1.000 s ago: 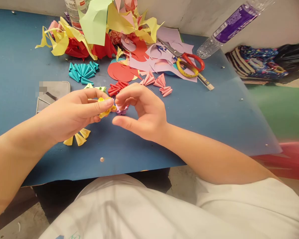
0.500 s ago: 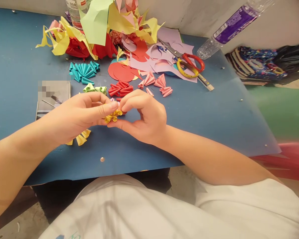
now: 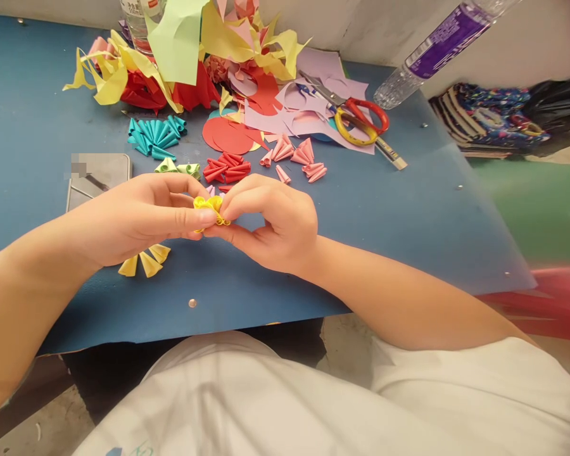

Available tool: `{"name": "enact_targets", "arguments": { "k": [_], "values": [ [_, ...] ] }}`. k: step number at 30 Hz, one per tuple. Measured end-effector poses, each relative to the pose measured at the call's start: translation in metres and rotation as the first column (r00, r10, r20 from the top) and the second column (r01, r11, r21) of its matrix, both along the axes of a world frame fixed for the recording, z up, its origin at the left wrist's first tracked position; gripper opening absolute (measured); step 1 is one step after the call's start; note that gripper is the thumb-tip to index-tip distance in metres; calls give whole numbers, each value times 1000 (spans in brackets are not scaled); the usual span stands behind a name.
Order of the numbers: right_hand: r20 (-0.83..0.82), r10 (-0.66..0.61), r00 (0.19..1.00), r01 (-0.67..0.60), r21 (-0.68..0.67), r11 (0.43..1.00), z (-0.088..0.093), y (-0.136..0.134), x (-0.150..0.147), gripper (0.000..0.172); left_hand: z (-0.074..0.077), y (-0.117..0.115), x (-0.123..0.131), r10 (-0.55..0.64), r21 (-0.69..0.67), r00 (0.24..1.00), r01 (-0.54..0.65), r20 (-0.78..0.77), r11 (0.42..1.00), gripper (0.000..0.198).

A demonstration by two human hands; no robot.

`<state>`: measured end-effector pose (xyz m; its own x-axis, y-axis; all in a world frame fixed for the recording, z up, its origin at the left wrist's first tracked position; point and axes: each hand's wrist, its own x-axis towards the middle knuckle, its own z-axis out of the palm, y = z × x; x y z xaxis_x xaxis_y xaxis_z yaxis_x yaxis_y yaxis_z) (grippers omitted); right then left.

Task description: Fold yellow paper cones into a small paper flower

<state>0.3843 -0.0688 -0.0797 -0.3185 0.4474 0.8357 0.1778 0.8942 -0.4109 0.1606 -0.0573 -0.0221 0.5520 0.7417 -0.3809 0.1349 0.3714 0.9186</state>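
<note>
The right hand [image 3: 275, 221], spread and apart a second ago, now pinches the yellow curled-paper cluster [image 3: 210, 203] together with the left hand [image 3: 137, 218], left of the frame's centre, over the blue surface [image 3: 399, 209].

We see a purple-labelled plastic bottle [image 3: 444, 43] near red-and-yellow-handled scissors [image 3: 348, 106]. Farther right, we spot a black plastic bag [image 3: 561, 109] beside patterned fabric [image 3: 491, 114].

Matt paper cones [image 3: 227, 168], smooth blue tabletop [image 3: 389, 215], clear plastic bottle [image 3: 394, 88]

1 held cluster [image 3: 209, 203], 2 bottles [image 3: 449, 37], 1 scissors [image 3: 358, 120]
</note>
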Motion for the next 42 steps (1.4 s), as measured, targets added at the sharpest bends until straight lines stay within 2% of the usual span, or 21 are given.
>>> {"name": "enact_targets", "arguments": {
  "k": [2,6,10,13,16,19,21,25,27,30,33,37,42],
  "values": [
    [22,18,1000,-18,-15,1000,0,-1,1,11,-2,0,0,-9,3,1000,9,1,1000,33],
    [7,47,999,-46,-128,991,1,-2,2,13,-3,1,-2,-39,-15,999,40,6,999,29],
    [-122,130,984,-160,-284,945,2,-2,0,15,3,0,-2,-33,-53,999,32,-2,998,36],
    [-172,155,973,-207,-347,915,1,-2,-1,18,7,-1,0,-16,-90,1000,18,20,996,35],
    [-145,126,981,-170,-343,924,2,-4,-1,11,6,-1,1,-13,-115,997,21,73,993,30],
    [-116,97,988,-125,-260,957,5,-6,-1,4,1,0,1,-8,-116,997,17,78,993,26],
    [-118,94,989,-119,-231,966,7,-8,-1,6,-3,1,0,-11,-96,999,16,53,995,27],
    [-158,100,982,-145,-307,941,9,-10,-1,9,-4,2,-2,-29,-3,999,29,12,1000,27],
    [-125,79,989,-117,-331,936,9,-10,-1,11,-2,1,-2,-37,120,998,43,-53,992,24],
    [-13,9,1000,-13,-280,960,8,-11,0,15,2,-4,0,-9,371,985,74,-174,926,22],
    [47,-59,997,68,-208,976,7,-13,-1,18,5,-9,3,19,515,975,101,-222,851,22],
    [16,-68,998,70,-209,975,6,-13,-2,18,3,-8,2,51,581,968,106,-247,807,21],
    [-47,-32,998,13,-354,935,4,-15,-5,13,-1,-6,1,79,583,947,126,-312,802,10]
  ]
}}
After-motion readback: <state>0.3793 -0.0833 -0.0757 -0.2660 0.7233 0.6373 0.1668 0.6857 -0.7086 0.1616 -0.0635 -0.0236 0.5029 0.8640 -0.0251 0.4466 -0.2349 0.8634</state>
